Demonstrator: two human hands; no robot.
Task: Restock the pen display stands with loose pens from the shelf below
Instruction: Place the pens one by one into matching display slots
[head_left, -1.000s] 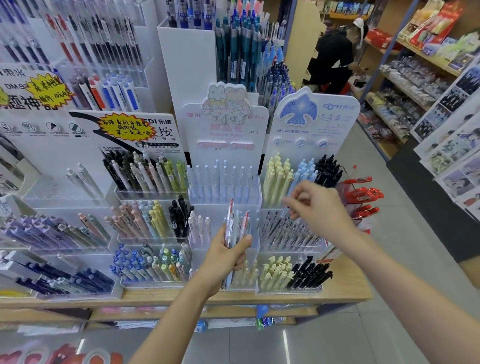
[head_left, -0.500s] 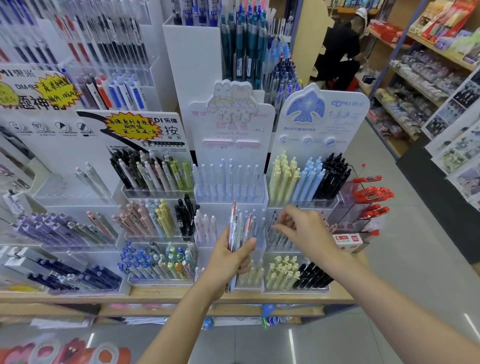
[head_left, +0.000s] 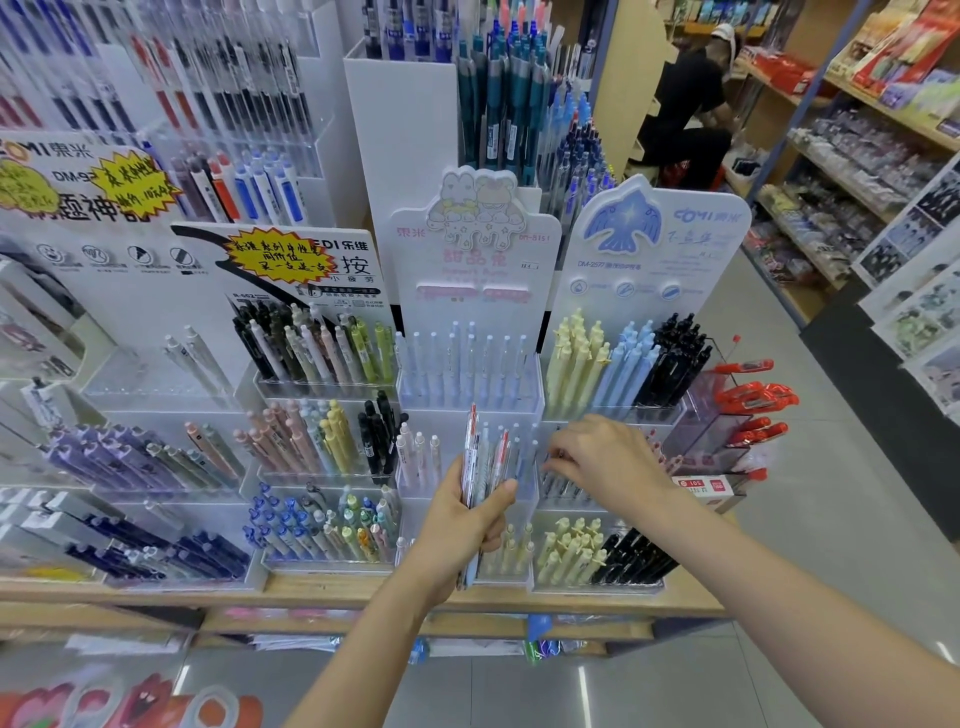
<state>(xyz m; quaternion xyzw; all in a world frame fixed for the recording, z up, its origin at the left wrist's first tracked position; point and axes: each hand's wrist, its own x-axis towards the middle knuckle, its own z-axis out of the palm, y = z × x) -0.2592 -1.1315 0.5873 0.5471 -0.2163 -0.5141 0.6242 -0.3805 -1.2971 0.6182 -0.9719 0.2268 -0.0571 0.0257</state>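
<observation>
Before stands: left hand (head_left: 460, 535) grips pen bundle (head_left: 485, 462), clear-barrelled, red-tipped; right hand (head_left: 605, 457) curled.

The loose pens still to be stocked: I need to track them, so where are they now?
In the head view the loose pens stand upright in the left hand, low centre, before the pink-headed stand; the right hand is just right of them.

A bundle of pens (head_left: 483, 462), pale barrels with some red, stands upright in the left hand (head_left: 457, 530), thumb across its front. The bird stand (head_left: 654, 249), tiered clear trays, rises just behind the right hand (head_left: 602, 457), whose fingers reach into the middle tray (head_left: 566, 493) of dark pens.
</observation>
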